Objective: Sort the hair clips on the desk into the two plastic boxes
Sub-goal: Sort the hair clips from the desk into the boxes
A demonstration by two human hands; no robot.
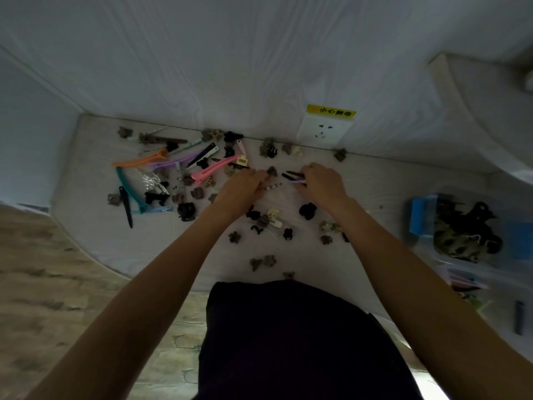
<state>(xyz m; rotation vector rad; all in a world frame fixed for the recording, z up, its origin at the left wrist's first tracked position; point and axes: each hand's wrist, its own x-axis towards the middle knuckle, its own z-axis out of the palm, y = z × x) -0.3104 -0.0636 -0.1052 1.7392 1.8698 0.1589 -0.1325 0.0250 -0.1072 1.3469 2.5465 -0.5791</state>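
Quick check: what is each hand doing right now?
Left hand: pinching a thin patterned hair clip.
Right hand: holding a black clip and a lilac clip.

- The surface (pixel 375 180) is pale, whitish wood grain.
- Long clips: an orange clip (pixel 138 161), a pink clip (pixel 215 169), a teal clip (pixel 128 187), a purple clip (pixel 173 163) and a black clip (pixel 127 207).
- Small claw clips (pixel 261 262) are mostly brown; others are black or cream.
- The box (pixel 418 217) has a blue latch and holds a leopard-patterned clip (pixel 458 243).
- The wall socket (pixel 323 129) is white under a yellow label (pixel 331 111) with red characters.
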